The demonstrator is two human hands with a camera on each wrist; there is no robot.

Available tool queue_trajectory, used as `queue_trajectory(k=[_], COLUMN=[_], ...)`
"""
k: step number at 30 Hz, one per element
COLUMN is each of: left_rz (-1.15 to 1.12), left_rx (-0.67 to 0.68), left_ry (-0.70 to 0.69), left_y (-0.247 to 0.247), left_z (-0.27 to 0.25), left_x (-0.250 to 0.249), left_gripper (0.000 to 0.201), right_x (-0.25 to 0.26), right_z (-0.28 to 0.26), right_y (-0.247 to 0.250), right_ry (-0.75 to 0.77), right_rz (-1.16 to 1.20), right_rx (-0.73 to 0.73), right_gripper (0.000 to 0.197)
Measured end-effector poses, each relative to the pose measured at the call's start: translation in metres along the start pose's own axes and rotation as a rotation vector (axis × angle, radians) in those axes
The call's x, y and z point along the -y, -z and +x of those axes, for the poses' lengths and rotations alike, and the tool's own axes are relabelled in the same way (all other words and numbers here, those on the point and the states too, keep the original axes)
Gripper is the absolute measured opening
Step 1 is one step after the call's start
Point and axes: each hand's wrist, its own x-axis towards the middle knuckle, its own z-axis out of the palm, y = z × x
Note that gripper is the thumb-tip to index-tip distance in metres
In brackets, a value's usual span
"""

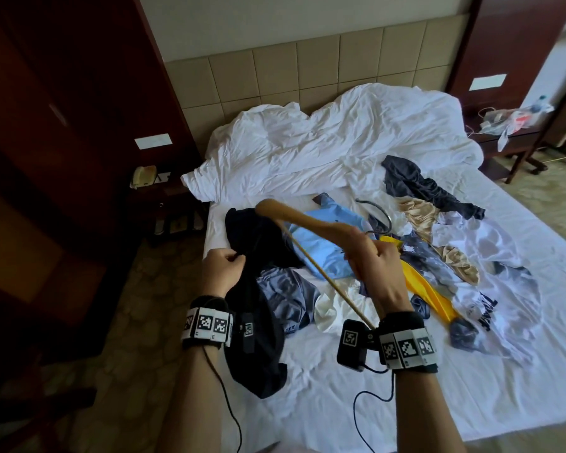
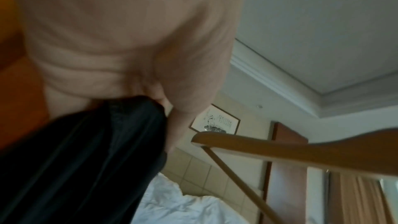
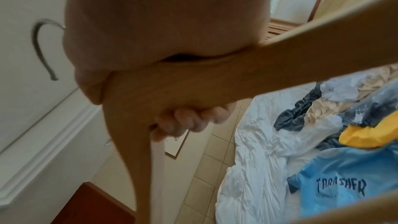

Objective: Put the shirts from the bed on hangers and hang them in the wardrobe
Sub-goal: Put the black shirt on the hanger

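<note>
Right hand [image 1: 378, 273] clamped on curved wooden hanger [image 1: 311, 220], left hand [image 1: 221, 268] pinching crumpled black shirt [image 1: 258, 289] at near left: dressing step, hanger end into neck next.

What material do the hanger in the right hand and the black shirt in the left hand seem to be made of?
The hanger looks like smooth light wood, tan with faint grain, and has a grey metal-looking hook. The black shirt seems a thin soft fabric, hanging in loose folds; the fibre cannot be told. The right hand grips the hanger; the left hand pinches the shirt.
</note>
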Motion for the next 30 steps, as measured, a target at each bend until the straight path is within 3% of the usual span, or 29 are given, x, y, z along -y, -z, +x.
queue_trajectory(k=[5,11,17,23,25,27,30], left_rz=[0.077,0.040,-0.044,-0.138,-0.301,-0.430,-0.357], left_rx=[-0.343,-0.367,-0.305,-0.036,0.071,0.143,0.085], left_ry=[0.005,-0.037,-0.296,-0.599,-0.608,-0.587,-0.653], left_y=[0.014,0.019,0.029,0.002,0.003,0.010,0.022], left_z=[-0.002,-0.002,-0.011,-0.042,-0.052,-0.056,-0.056], left_x=[0.015,0.019,0.002,-0.050,-0.065,-0.073,-0.076], left_gripper=[0.015,0.015,0.019,0.012,0.012,0.013,0.018], right_x=[-0.003,0.002,0.000,0.010,0.014,0.015,0.019], right_z=[-0.002,-0.005,-0.004,-0.011,-0.016,-0.021,-0.025], right_y=[0.010,0.000,-0.007,-0.048,-0.061,-0.068,-0.072], right_ry=[0.007,0.087,0.039,0.069,0.055,0.036,0.009], right_rz=[-0.111,-0.109,-0.030,-0.018,0.058,0.109,0.183], right_rx=[0.207,0.311,0.309,0.229,0.181,0.125,0.037], right_gripper=[0.063,0.064,0.065,0.061,0.048,0.050,0.053])
